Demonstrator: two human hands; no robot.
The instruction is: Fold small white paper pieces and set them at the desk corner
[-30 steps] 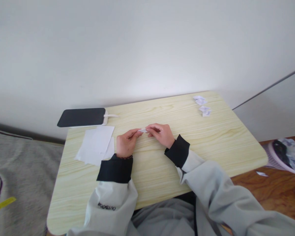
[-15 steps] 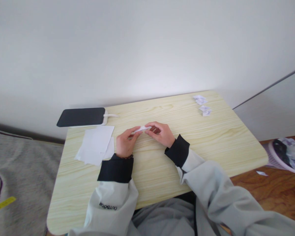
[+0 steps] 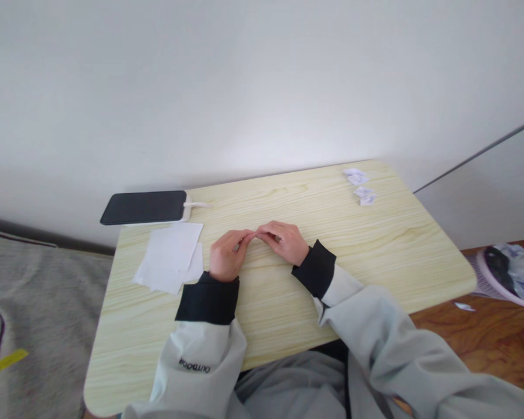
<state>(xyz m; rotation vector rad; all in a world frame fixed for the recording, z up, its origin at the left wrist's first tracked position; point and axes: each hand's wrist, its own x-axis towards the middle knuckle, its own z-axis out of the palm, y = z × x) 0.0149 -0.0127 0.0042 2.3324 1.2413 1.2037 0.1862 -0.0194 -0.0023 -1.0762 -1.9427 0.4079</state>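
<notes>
My left hand (image 3: 227, 255) pinches with thumb and forefinger just above the middle of the table. My right hand (image 3: 286, 241) makes a matching pinch, and the fingertips of both hands meet. Between them is the small folded white paper, seen half a second ago and now almost wholly covered by my fingers. Left of my left hand lies a loose stack of white paper sheets (image 3: 170, 253). Folded white paper pieces (image 3: 356, 176) sit at the back right of the table, with more folded paper (image 3: 365, 196) just in front of them.
A black phone-like slab (image 3: 144, 208) with a white cable (image 3: 198, 204) rests at the table's (image 3: 375, 262) back left, against the wall. A pink basket (image 3: 484, 276) of crumpled paper stands on the floor at right, a paper scrap (image 3: 464, 306) beside it. Grey fabric (image 3: 43, 308) lies at left.
My fingertips have drawn together over the folded paper, which showed as a white strip before and is now mostly hidden. Both hands have tilted slightly downward; everything else stays in place.
</notes>
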